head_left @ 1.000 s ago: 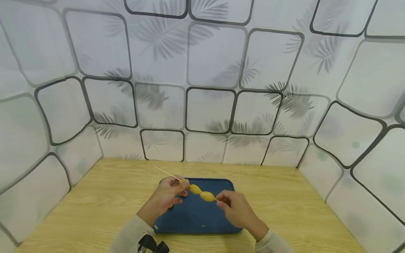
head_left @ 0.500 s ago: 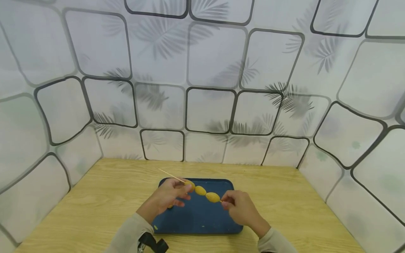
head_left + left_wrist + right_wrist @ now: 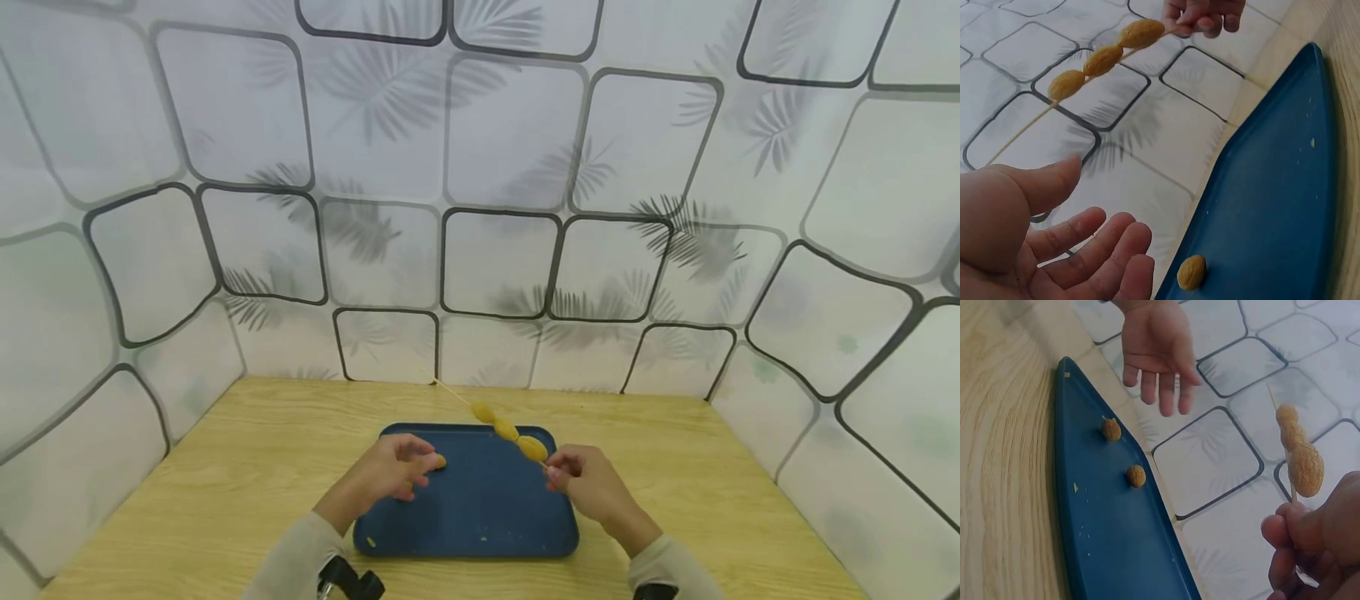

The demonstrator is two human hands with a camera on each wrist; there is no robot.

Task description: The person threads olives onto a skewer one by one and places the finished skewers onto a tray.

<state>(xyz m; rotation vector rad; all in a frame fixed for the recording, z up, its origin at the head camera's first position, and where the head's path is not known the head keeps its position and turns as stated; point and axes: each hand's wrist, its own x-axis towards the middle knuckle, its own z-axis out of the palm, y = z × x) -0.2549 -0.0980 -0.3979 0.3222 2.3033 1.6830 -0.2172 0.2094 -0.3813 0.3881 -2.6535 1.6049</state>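
Observation:
A thin wooden skewer carries three wrinkled, oval, yellow-brown pieces that look like dried fruit. My right hand pinches its lower end just below the largest piece, and the bare tip slants up to the left. Over the left part of the blue tray, my left hand hangs with relaxed, spread fingers and holds nothing, its palm facing the skewer in the left wrist view. On the tray lie two loose pieces of the same kind, one nearer and one farther in the right wrist view.
The tray rests on a pale wood-grain table. Small crumbs are scattered on its floor. A patterned wall covering of rounded squares and grey leaves encloses the table at the back and both sides.
My left hand has let go of the piece at the upper end of the skewer and drawn back left. The right hand has moved the skewer right and tilted it more steeply upward.

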